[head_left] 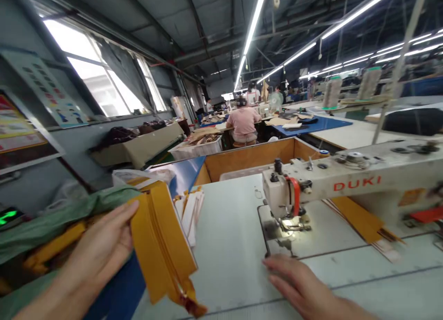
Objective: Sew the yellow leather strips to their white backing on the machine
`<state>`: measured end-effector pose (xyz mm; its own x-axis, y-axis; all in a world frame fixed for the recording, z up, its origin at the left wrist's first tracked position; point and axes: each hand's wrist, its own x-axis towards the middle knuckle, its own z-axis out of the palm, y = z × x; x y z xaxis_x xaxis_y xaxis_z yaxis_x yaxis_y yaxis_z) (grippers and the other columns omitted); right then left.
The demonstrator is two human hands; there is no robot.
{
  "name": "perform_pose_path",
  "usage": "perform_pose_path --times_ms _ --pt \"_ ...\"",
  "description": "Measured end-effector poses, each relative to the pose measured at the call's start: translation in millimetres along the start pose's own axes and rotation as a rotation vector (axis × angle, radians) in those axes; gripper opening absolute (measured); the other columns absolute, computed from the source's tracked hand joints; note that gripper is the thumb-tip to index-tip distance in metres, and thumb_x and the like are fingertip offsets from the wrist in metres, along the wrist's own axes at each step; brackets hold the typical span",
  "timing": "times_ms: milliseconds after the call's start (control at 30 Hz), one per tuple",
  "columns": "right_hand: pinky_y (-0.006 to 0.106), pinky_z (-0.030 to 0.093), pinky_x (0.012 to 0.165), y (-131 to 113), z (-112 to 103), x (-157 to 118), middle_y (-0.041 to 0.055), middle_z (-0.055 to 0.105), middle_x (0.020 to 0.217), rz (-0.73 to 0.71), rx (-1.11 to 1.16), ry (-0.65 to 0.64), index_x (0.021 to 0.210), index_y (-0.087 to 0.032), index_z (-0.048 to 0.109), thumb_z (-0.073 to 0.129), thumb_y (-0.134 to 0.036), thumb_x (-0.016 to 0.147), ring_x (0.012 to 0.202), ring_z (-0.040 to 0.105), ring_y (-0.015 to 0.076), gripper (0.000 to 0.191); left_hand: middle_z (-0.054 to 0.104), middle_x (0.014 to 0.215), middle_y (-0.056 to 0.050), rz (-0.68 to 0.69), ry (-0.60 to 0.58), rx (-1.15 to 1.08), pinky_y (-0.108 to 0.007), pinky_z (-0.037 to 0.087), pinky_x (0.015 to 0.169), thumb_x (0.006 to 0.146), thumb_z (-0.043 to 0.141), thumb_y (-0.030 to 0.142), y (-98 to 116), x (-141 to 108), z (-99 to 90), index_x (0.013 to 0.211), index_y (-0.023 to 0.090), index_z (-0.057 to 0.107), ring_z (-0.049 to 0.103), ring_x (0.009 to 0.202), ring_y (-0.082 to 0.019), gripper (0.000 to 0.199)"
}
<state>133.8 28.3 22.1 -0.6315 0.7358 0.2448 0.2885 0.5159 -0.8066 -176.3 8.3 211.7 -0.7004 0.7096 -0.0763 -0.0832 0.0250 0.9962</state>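
My left hand [112, 239] grips the upper left edge of a yellow zippered piece [161, 241], which is held up over the left edge of the pale table. The zipper runs down its length, and loose yellow ends hang at the bottom. Near the front of the sewing machine [284, 195], my right hand [297, 281] is over the tabletop with fingers apart and nothing in it. The machine's lamp lights the presser foot [294, 224]. Under the machine arm lie yellow strips [360, 218] with white ones.
White strips [189, 214] lie behind the yellow piece. A green sack [104, 200] with yellow material is at the left. Beyond the table stand a wooden-sided bin [249, 158] and a seated person in pink [244, 121]. Thread cones [332, 93] stand at the back right.
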Motion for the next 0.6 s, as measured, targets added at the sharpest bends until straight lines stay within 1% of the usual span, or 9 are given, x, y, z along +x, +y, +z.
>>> perform_pose_path --times_ms 67,133,167,200,267,333,433,567,600 --pt "0.036 0.047 0.097 -18 4 -1 0.0148 0.063 0.122 0.111 0.212 -0.012 0.135 -0.016 0.051 0.049 -0.041 0.093 0.107 0.062 0.0226 0.049 0.074 0.082 -0.006 -0.142 -0.138 -0.031 -0.026 0.058 0.059 0.084 0.047 0.007 -30 -16 28.7 0.095 0.014 0.068 0.069 0.064 -0.016 0.024" --pt "0.035 0.05 0.089 -28 14 0 0.0138 0.063 0.121 0.187 0.49 -0.099 0.139 -0.017 0.044 0.055 -0.048 0.087 0.102 0.064 0.0217 0.061 0.074 0.082 -0.005 -0.223 -0.233 -0.07 -0.028 0.059 0.064 0.084 0.047 0.007 -62 -25 55.0 0.093 0.015 0.067 0.07 0.067 -0.016 0.023" --pt "0.032 0.053 0.078 -29 20 1 0.0124 0.066 0.111 0.25 0.656 -0.14 0.137 -0.017 0.044 0.06 -0.053 0.082 0.09 0.067 0.0199 0.068 0.074 0.081 -0.005 -0.254 -0.261 -0.074 -0.028 0.059 0.065 0.084 0.048 0.007 -79 -28 67.0 0.09 0.015 0.066 0.071 0.067 -0.017 0.021" --pt "0.028 0.053 0.063 -27 25 2 0.0091 0.068 0.094 0.314 0.769 -0.208 0.13 -0.015 0.048 0.066 -0.06 0.072 0.073 0.067 0.0178 0.075 0.073 0.078 -0.005 -0.283 -0.276 -0.07 -0.028 0.058 0.064 0.083 0.049 0.007 -95 -28 78.1 0.085 0.015 0.065 0.07 0.065 -0.017 0.019" --pt "0.022 0.046 0.047 -17 32 3 0.0021 0.063 0.07 0.436 0.896 -0.243 0.113 -0.014 0.053 0.068 -0.067 0.062 0.052 0.06 0.013 0.075 0.07 0.07 -0.004 -0.313 -0.284 -0.048 -0.026 0.057 0.061 0.083 0.048 0.007 -126 -27 97.8 0.077 0.015 0.062 0.069 0.06 -0.016 0.018" --pt "0.02 0.043 0.044 -6 31 4 -0.0008 0.059 0.063 0.53 0.875 -0.215 0.1 -0.015 0.052 0.064 -0.068 0.063 0.046 0.057 0.0107 0.066 0.068 0.065 -0.002 -0.313 -0.291 -0.018 -0.025 0.056 0.06 0.083 0.045 0.007 -153 -23 114.7 0.072 0.017 0.06 0.068 0.058 -0.015 0.021" --pt "0.02 0.046 0.047 5 18 6 -0.0018 0.058 0.063 0.628 0.623 -0.203 0.093 -0.015 0.05 0.055 -0.055 0.081 0.046 0.057 0.009 0.042 0.067 0.066 -0.001 -0.267 -0.323 0.058 -0.027 0.056 0.064 0.083 0.045 0.011 -184 -17 136.0 0.071 0.019 0.058 0.068 0.063 -0.017 0.02" --pt "0.02 0.047 0.051 9 -3 8 -0.0033 0.059 0.06 0.677 0.363 -0.179 0.101 -0.013 0.052 0.045 -0.034 0.093 0.045 0.058 0.0086 0.023 0.069 0.081 -0.004 -0.113 -0.349 0.215 -0.036 0.055 0.077 0.08 0.053 0.014 -205 -8 154.4 0.082 0.016 0.058 0.069 0.076 -0.018 0.006" --pt "0.02 0.047 0.051 9 -8 6 -0.003 0.06 0.06 0.678 0.301 -0.167 0.105 -0.013 0.053 0.045 -0.03 0.094 0.045 0.059 0.0091 0.022 0.069 0.09 -0.006 -0.058 -0.341 0.258 -0.039 0.054 0.083 0.078 0.054 0.015 -206 -5 156.1 0.088 0.016 0.058 0.069 0.086 -0.02 0.011"
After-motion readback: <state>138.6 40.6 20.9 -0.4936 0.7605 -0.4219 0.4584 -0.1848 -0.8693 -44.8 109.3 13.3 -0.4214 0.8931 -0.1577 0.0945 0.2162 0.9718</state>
